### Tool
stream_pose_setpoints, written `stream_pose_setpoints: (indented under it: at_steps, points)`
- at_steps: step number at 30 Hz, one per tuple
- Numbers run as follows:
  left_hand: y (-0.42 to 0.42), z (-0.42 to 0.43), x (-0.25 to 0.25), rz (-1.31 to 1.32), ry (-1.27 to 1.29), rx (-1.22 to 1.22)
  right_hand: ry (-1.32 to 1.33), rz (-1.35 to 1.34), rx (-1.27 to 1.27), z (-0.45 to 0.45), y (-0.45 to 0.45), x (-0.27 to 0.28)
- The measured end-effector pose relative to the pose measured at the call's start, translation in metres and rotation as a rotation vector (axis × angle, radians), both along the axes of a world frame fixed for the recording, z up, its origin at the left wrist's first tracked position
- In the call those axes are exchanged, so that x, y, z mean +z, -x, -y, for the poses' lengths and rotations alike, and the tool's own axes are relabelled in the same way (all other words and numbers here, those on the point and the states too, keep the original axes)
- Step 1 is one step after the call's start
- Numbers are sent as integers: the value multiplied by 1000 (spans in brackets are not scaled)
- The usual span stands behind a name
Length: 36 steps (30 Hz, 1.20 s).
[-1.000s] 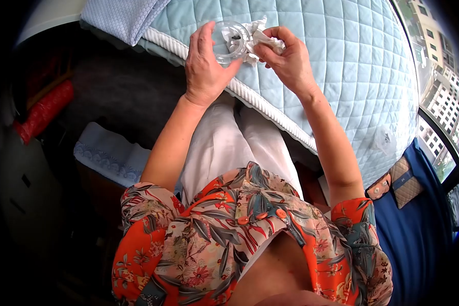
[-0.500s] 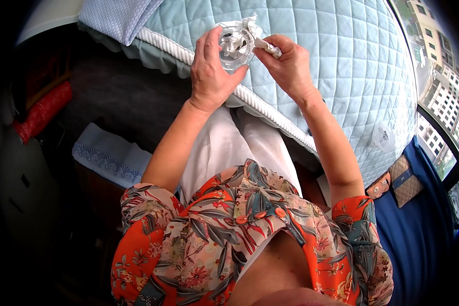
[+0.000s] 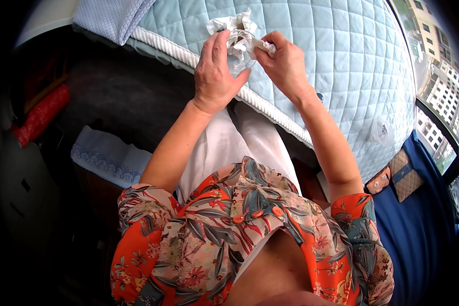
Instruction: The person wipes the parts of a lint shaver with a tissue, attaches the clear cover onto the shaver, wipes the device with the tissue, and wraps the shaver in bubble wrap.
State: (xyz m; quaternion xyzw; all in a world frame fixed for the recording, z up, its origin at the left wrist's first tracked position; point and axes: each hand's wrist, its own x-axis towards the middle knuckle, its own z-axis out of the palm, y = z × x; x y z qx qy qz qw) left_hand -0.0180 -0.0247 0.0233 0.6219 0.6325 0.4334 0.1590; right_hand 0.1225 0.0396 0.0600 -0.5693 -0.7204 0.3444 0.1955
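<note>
My left hand (image 3: 213, 74) curves its fingers and thumb around a clear round container (image 3: 236, 65) above the quilted bed cover. Crumpled white paper (image 3: 239, 40) fills the container's mouth and sticks out past its far rim, hiding most of it. On the other side, my right hand (image 3: 282, 62) pinches a twisted end of that paper between thumb and fingers. Whether anything else lies inside the container cannot be made out.
The light blue quilt (image 3: 336, 66) has a white corded edge. A clear round plastic piece (image 3: 381, 130) rests on it at the right. Near the window are a tan quilted case (image 3: 406, 178) and a patterned pouch (image 3: 379, 181). A folded blue cloth (image 3: 112, 23) lies at upper left.
The crumpled paper has spread out and now covers more of the container, which has tipped in my left hand. My right hand has shifted slightly left, still pinching the paper.
</note>
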Motion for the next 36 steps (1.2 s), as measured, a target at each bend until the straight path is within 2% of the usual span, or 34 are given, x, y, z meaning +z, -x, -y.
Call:
stream_pose_setpoints:
  at_steps: [3, 9, 21, 24, 27, 31, 36]
  points:
    - [0, -2, 0, 2, 5, -2, -72, 35, -20, 3, 3, -1]
    - [0, -2, 0, 4, 50, 24, -100, -90, -90, 6, 2, -4]
    - [-6, 1, 1, 50, 97, -28, -98, -34, -113, 11, -1, -10]
    - [-9, 0, 0, 49, 79, -43, -55, -76, -121, 11, 0, -9]
    - [-9, 0, -1, 30, 54, -37, 154, -185, -133, 5, -10, -18]
    - [-9, 2, -2, 16, 33, -38, 265, -156, -70, -1, -22, -15]
    - [-19, 4, -5, 27, 15, -76, -34, -30, -52, 3, -19, -17]
